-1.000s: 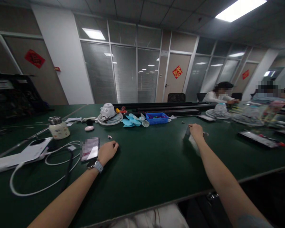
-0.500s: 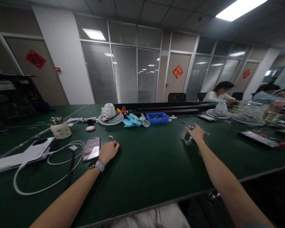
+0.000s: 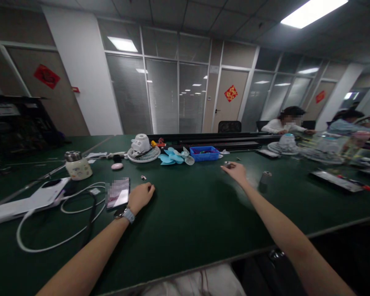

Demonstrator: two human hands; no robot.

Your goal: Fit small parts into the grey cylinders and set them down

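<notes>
My left hand (image 3: 141, 195) rests on the green table (image 3: 185, 213), its fingers curled loosely and nothing visible in them. A phone (image 3: 118, 195) with a lit screen lies against its left side, and a small white-and-dark piece (image 3: 143, 177) lies just beyond it. Above the table, my right hand (image 3: 237, 172) pinches a small silvery metal piece (image 3: 227, 164) between thumb and fingers; the hand hides part of it. A grey metal cylinder (image 3: 266, 179) stands upright on the table to the right of my right forearm.
Beyond my hands lie light-blue fan blades (image 3: 172, 156), a blue tray (image 3: 204, 153) of small parts and a white fan housing (image 3: 141, 144). A cream flask (image 3: 78, 165) and white cable (image 3: 40, 250) are at left. Co-workers sit at far right near another fan part (image 3: 286, 144).
My right hand has moved left with the small metal piece in it, uncovering the metal cylinder that the wrist partly hid. My left hand has not moved.
</notes>
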